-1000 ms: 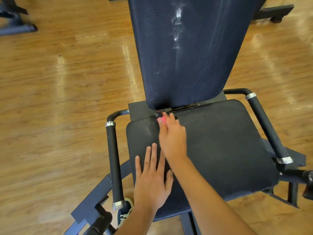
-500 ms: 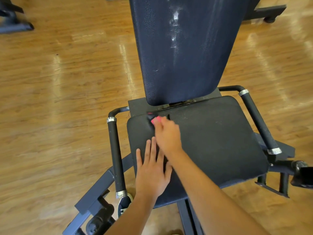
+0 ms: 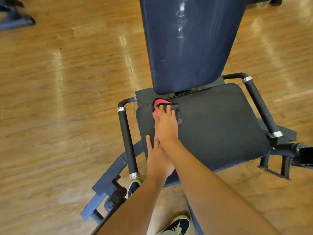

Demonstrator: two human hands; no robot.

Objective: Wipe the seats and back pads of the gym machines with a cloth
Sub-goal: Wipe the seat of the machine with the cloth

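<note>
A gym machine stands before me with a black seat pad (image 3: 220, 126) and an upright dark blue back pad (image 3: 188, 43) that shows pale streaks. My right hand (image 3: 166, 124) presses a red and black cloth (image 3: 160, 104) flat against the seat's rear left corner, just below the back pad. Its fingers lie spread over the cloth. My left hand (image 3: 156, 160) rests flat on the seat's front left part, fingers straight, partly covered by my right wrist.
Black padded handles run along the left side (image 3: 127, 139) and the right side (image 3: 260, 106) of the seat. The machine's blue frame (image 3: 108, 182) juts out at lower left. My shoes (image 3: 177, 224) stand on the wooden floor. Another machine's base (image 3: 15, 21) sits far left.
My right hand has slid the cloth left along the rear of the seat, and more of the red cloth now shows. My left hand has stayed flat on the seat.
</note>
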